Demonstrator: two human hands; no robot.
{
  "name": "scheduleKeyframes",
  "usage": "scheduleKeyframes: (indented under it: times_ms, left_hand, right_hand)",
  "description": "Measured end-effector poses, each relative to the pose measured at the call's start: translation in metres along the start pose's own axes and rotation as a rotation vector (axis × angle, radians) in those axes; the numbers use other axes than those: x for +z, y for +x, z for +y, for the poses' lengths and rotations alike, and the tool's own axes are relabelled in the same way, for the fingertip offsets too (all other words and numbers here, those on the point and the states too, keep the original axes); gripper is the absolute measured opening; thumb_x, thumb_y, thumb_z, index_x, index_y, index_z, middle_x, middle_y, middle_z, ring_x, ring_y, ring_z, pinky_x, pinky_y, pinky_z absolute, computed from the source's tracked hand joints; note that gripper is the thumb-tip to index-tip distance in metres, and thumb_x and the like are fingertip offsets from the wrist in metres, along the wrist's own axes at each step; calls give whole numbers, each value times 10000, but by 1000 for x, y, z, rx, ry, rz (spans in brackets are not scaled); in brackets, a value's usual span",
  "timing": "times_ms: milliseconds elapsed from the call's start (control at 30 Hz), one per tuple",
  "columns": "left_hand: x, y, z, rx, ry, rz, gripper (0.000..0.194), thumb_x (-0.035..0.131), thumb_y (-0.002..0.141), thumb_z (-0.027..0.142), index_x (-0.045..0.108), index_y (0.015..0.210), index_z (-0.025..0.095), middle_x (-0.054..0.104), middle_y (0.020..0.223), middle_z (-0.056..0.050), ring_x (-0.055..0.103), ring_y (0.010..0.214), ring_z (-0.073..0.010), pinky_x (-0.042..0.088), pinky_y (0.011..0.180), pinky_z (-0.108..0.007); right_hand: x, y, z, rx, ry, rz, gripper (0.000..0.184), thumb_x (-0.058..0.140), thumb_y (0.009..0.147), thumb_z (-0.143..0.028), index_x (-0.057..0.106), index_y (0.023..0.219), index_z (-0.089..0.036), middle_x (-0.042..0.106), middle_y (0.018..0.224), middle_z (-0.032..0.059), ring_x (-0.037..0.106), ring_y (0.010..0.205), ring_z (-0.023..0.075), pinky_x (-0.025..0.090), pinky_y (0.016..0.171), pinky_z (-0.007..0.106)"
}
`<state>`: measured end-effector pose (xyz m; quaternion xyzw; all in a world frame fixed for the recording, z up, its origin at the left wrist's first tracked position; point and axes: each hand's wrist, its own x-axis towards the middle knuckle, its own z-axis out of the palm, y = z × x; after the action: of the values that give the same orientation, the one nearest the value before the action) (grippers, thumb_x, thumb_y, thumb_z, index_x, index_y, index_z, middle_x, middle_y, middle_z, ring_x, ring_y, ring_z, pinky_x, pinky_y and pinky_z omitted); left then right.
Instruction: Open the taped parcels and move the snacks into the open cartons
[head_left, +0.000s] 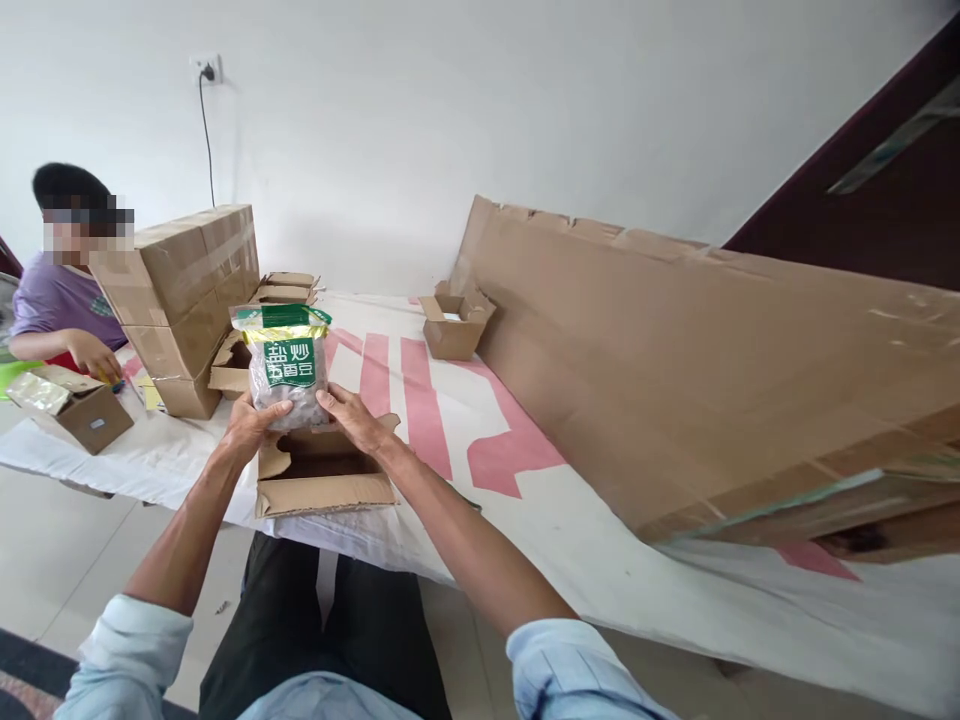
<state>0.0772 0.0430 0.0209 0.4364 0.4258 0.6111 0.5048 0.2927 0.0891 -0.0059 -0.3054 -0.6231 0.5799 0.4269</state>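
Observation:
Between my two hands is a clear plastic bag of beans [291, 395] with a green top band and a green label bearing white characters. My left hand [251, 425] grips its lower left side, thumb across the front. On the lower right side, my right hand [351, 415] grips it the same way; the fingers behind the bag are hidden. The bag is upright above an open cardboard box [326, 495] at the table's near edge. That box's flaps are up and its inside is dark, so its contents cannot be made out.
Taped cartons [187, 280] are stacked at the left, with open boxes [229, 365] beside them. A small open box [454, 335] stands near the wall. A large cardboard sheet [675, 370] leans on the right. At far left sits another person [64, 300] behind a box [94, 415].

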Motion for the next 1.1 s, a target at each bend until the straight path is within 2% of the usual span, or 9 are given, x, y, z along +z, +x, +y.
scheduleKeyframes:
  times_ms: [67,133,333,500,700,800,933,1100]
  left_hand:
    - [0,4,-4,-21,33,-12,677,1167,457,471,819,940,148,813,786,-54,687,603,-179,565,572,-305]
    - [-1,8,-7,-35,54,-40,658,1158,483,469,822,953,153,811,793,-52,681,603,-174,548,562,-296]
    - [-4,25,-6,-3,108,-179,644,1132,556,450,853,1053,148,862,939,-78,767,763,-219,614,709,-320]
    - [-6,32,-11,-3,120,-192,650,1121,566,463,843,1061,144,860,929,-75,761,737,-214,597,680,-306]
    - [-9,33,-14,-9,152,-203,650,1108,610,514,830,1068,146,849,902,-76,740,689,-212,574,623,-305]
    - [-7,34,-8,8,149,-238,667,1109,623,523,835,1103,150,868,983,-94,775,763,-239,610,698,-337]
    - [1,37,8,149,146,-283,695,1102,677,512,830,1221,175,877,1170,-111,814,1003,-288,636,936,-395]
    - [16,41,31,285,163,-268,706,1104,694,510,814,1251,188,865,1182,-94,792,1014,-273,618,935,-380]
  right_hand:
    - [1,1,9,43,172,-14,685,879,861,-819,762,1264,-278,828,1371,77,811,1136,289,774,803,411]
    - [0,4,14,51,264,1,618,962,821,-734,780,1202,-283,839,1347,50,819,1103,270,777,748,370]
    - [-1,9,23,70,360,66,497,968,882,-604,773,1199,-275,868,1277,43,839,1059,252,748,674,301]
    - [2,10,29,98,376,104,485,976,874,-597,758,1147,-261,878,1176,52,839,1022,252,730,653,291]
    - [4,11,30,74,358,119,585,1001,789,-681,741,1103,-261,863,1110,48,802,933,231,709,621,292]
    - [1,11,25,18,278,133,601,963,797,-733,734,1087,-259,847,1122,51,788,960,241,712,657,322]
    - [-5,13,9,-134,123,184,609,887,852,-781,731,1117,-255,820,1151,59,761,1093,271,720,840,384]
    - [-12,16,-19,-243,59,176,613,836,886,-803,702,1149,-266,796,1123,62,745,1035,280,708,821,421]
